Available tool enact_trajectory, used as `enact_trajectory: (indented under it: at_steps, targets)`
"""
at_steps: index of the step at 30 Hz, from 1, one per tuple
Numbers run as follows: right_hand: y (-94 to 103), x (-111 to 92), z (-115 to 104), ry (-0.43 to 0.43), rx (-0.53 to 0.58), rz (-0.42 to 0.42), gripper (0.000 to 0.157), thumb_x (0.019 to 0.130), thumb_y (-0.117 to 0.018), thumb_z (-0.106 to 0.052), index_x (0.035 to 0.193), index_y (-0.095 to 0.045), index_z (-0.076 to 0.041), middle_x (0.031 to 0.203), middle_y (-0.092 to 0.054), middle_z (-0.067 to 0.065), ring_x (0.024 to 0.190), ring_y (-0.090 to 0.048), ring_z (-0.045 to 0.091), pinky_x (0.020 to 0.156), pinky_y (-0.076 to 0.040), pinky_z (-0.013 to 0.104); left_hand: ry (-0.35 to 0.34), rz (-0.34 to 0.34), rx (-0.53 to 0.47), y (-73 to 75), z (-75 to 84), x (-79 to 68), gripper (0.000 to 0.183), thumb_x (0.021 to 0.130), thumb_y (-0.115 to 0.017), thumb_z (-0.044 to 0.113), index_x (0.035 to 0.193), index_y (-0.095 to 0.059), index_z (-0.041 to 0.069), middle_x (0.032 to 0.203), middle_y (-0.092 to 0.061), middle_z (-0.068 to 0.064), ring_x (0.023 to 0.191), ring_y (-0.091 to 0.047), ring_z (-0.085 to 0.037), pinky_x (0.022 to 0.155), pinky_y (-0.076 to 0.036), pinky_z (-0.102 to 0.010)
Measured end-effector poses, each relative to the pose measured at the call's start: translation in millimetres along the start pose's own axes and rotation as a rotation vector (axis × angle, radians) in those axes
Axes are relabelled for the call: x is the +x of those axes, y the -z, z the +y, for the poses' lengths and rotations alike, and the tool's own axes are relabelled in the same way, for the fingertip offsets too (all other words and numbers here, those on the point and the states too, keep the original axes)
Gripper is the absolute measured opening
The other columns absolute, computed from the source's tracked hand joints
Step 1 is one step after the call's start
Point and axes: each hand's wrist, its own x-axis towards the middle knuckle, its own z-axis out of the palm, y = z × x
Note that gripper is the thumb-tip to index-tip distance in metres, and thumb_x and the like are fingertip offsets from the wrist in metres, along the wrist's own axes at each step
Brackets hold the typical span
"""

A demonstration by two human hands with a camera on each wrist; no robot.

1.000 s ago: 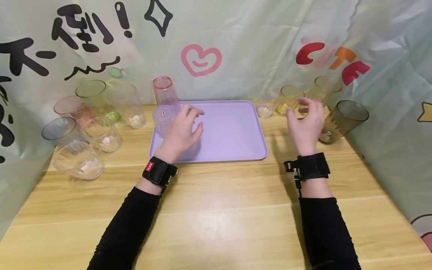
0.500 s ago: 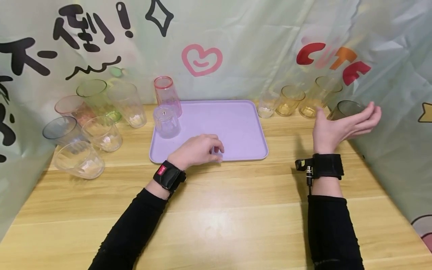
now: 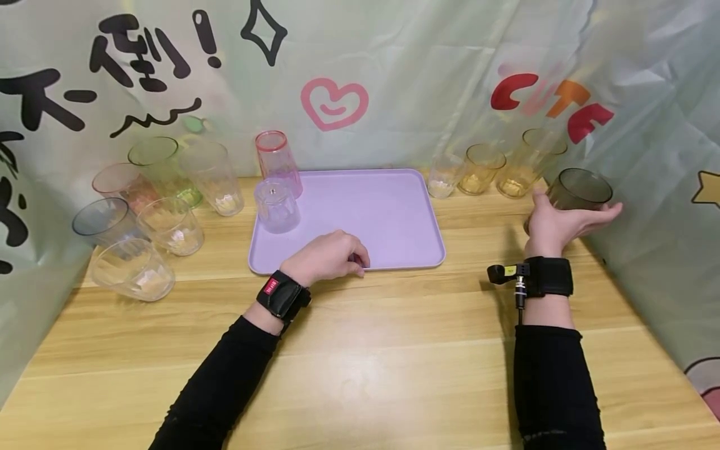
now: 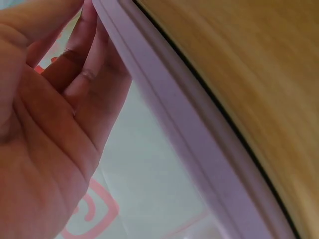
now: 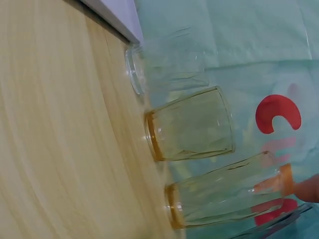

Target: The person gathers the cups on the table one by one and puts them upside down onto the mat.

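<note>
My right hand (image 3: 554,228) is at the front of a tall dark grey glass (image 3: 582,187); its thumb lies along the glass's left side and its fingers stretch to the right. It covers most of the glass's lower part, so I cannot tell how firmly it touches. In the right wrist view, only a fingertip (image 5: 307,189) and a sliver of the grey glass (image 5: 279,224) show. My left hand (image 3: 329,256) hangs loosely curled at the front edge of the purple tray (image 3: 371,212), holding nothing. In the left wrist view its fingers (image 4: 107,94) are near the tray rim.
On the tray's left stand an upside-down clear glass (image 3: 277,206) and a pink glass (image 3: 277,159). Several glasses, including a green one (image 3: 160,165) and a blue one (image 3: 101,219), crowd the left. A small clear glass (image 3: 444,178) and two yellow glasses (image 3: 480,172) stand right.
My left hand has moved from beside the upside-down clear glass to the tray's front edge. My right hand has gone right to the grey glass, its fingers spreading. The glasses stay put.
</note>
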Motion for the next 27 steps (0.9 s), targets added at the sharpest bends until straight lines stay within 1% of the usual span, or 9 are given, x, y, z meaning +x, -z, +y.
enact_trajectory:
  at_steps: [3, 6, 9, 11, 14, 18, 22, 25, 27]
  targets:
    - [1.9, 5, 5, -0.043, 0.026, -0.027, 0.126, 0.059, -0.084, -0.018, 0.141, 0.010, -0.034, 0.142, 0.006, -0.022, 0.117, 0.003, -0.013, 0.095, -0.020, 0.009, 0.009, -0.001, 0.006, 0.9, 1.1, -0.9, 0.007, 0.078, -0.071, 0.025, 0.085, -0.071, 0.026, 0.085, -0.062, 0.016, 0.075, -0.051, 0.003, 0.068, -0.046, -0.023]
    - [4.3, 9, 9, -0.067, 0.041, -0.065, 0.125, 0.060, -0.083, -0.017, 0.141, 0.010, -0.037, 0.142, 0.009, -0.022, 0.118, 0.003, -0.012, 0.094, -0.023, 0.010, 0.017, -0.006, 0.014, 1.5, 1.2, -1.0, 0.008, 0.079, -0.070, 0.024, 0.086, -0.071, 0.026, 0.086, -0.062, 0.016, 0.077, -0.051, 0.004, 0.070, -0.046, -0.022]
    - [6.8, 11, 12, -0.097, 0.044, -0.102, 0.122, 0.063, -0.081, -0.017, 0.140, 0.010, -0.040, 0.142, 0.010, -0.022, 0.119, 0.003, -0.012, 0.093, -0.028, 0.012, 0.025, -0.011, 0.024, 1.9, 1.1, -0.5, 0.008, 0.079, -0.069, 0.024, 0.087, -0.071, 0.027, 0.087, -0.062, 0.017, 0.078, -0.051, 0.004, 0.070, -0.046, -0.022]
    - [8.4, 13, 13, -0.107, 0.050, -0.114, 0.117, 0.065, -0.079, -0.016, 0.140, 0.007, -0.041, 0.143, 0.009, -0.022, 0.120, 0.001, -0.011, 0.092, -0.030, 0.012, 0.029, -0.012, 0.028, 2.1, 1.1, -0.3, 0.008, 0.079, -0.069, 0.023, 0.086, -0.071, 0.027, 0.087, -0.062, 0.017, 0.077, -0.051, 0.005, 0.070, -0.045, -0.021]
    - [9.6, 14, 15, -0.101, 0.084, -0.112, 0.108, 0.069, -0.076, -0.013, 0.141, 0.001, -0.040, 0.143, 0.003, -0.021, 0.120, -0.005, -0.010, 0.091, -0.032, 0.013, 0.036, -0.011, 0.028, 2.0, 1.4, -0.1, 0.008, 0.079, -0.069, 0.023, 0.086, -0.071, 0.028, 0.086, -0.062, 0.017, 0.077, -0.050, 0.005, 0.069, -0.045, -0.021]
    - [8.1, 14, 16, -0.077, 0.139, -0.091, 0.103, 0.068, -0.076, -0.009, 0.140, -0.009, -0.035, 0.139, -0.006, -0.019, 0.120, -0.010, -0.008, 0.092, -0.032, 0.014, 0.040, -0.009, 0.024, 2.5, 2.3, -0.8, 0.009, 0.079, -0.070, 0.023, 0.086, -0.071, 0.027, 0.087, -0.062, 0.017, 0.077, -0.051, 0.005, 0.069, -0.045, -0.021]
    - [4.6, 11, 15, -0.092, 0.124, -0.096, 0.102, 0.065, -0.079, -0.011, 0.139, -0.011, -0.032, 0.138, -0.008, -0.017, 0.120, -0.010, -0.007, 0.094, -0.028, 0.014, 0.036, -0.008, 0.016, 2.5, 2.9, -1.9, 0.009, 0.079, -0.070, 0.022, 0.086, -0.072, 0.027, 0.086, -0.062, 0.017, 0.076, -0.051, 0.004, 0.069, -0.046, -0.021]
    - [1.6, 7, 12, -0.102, 0.103, -0.126, 0.102, 0.066, -0.079, -0.015, 0.139, -0.010, -0.030, 0.139, -0.006, -0.016, 0.120, -0.009, -0.006, 0.096, -0.025, 0.013, 0.033, -0.010, 0.016, 2.3, 3.1, -1.8, 0.009, 0.079, -0.070, 0.022, 0.086, -0.072, 0.027, 0.086, -0.062, 0.017, 0.076, -0.051, 0.004, 0.068, -0.046, -0.021]
    - [-0.5, 4, 9, -0.097, 0.111, -0.151, 0.102, 0.067, -0.079, -0.015, 0.139, -0.009, -0.028, 0.140, -0.006, -0.015, 0.120, -0.010, -0.006, 0.097, -0.024, 0.013, 0.031, -0.013, 0.018, 2.7, 3.4, -1.6, 0.008, 0.079, -0.069, 0.022, 0.086, -0.072, 0.026, 0.086, -0.062, 0.017, 0.076, -0.051, 0.003, 0.068, -0.046, -0.022]
